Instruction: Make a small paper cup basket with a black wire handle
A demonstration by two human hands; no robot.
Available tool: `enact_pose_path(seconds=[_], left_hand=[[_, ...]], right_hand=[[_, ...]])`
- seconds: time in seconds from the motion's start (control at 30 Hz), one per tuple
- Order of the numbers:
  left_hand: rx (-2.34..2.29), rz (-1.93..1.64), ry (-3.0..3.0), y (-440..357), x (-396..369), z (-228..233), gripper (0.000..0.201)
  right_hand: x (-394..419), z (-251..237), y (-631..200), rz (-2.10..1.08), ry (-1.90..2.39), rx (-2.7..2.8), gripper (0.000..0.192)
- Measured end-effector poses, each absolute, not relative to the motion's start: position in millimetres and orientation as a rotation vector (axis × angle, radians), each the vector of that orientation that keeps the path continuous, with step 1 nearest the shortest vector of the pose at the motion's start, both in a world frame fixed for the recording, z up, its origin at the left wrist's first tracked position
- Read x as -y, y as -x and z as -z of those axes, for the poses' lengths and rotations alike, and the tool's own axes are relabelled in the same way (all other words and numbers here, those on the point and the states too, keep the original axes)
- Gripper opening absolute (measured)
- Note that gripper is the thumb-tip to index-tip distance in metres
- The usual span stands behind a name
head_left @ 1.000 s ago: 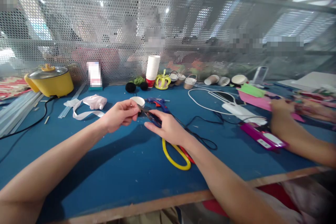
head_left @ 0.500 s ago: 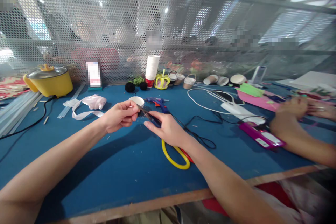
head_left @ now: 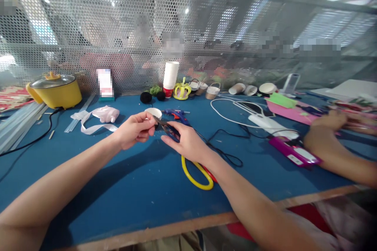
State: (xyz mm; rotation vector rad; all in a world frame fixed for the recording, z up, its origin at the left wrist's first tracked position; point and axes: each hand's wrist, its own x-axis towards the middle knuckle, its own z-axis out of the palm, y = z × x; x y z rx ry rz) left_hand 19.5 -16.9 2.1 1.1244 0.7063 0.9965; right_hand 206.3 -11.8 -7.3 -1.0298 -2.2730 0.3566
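My left hand (head_left: 134,130) pinches one end of a thin dark strip (head_left: 162,125) between thumb and fingers, just above the blue table (head_left: 126,188). My right hand (head_left: 187,143) holds the strip's other end under its fingertips. The two hands are close together near the table's middle. Yellow-handled scissors (head_left: 196,174) lie on the table under my right wrist, partly hidden by it. A small white cup (head_left: 153,112) and a blue glue gun (head_left: 178,115) sit just behind my hands.
A co-worker's hands (head_left: 326,133) work at the right near a magenta device (head_left: 294,155) and pink sheets (head_left: 290,113). A yellow pot (head_left: 54,91), pink ribbon (head_left: 100,117), stacked white cups (head_left: 171,75), white cable (head_left: 232,113) and black cord (head_left: 226,153) lie around. A perforated metal screen (head_left: 206,39) closes the back.
My own hands have hardly moved and keep the strip between them. The co-worker's hands at the right have shifted over the pink sheets.
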Motion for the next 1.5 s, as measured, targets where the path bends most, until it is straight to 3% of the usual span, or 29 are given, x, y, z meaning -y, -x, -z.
enact_pose_path(seconds=[0.5, 0.83, 1.07, 1.23, 1.5], left_hand=[[-0.616, -0.833, -1.127, -11, 14, -3, 0.016], [-1.281, -1.302, -1.894, -23, 21, 0, 0.016], [-0.802, -0.708, -1.411, 1, 18, -23, 0.022], [-0.615, -0.616, -1.212, 3, 15, -15, 0.018], [-0.697, -0.883, -1.186, -11, 18, -12, 0.017]], right_hand=[[16, -4, -209, -0.615, 0.946, 2.282, 0.030], [14, 12, -202, -0.473, 1.066, 2.231, 0.028], [15, 10, -204, -0.359, 0.911, 2.261, 0.033], [15, 9, -206, -0.379, 0.852, 2.281, 0.033], [14, 5, -207, -0.891, 0.867, 2.231, 0.039]])
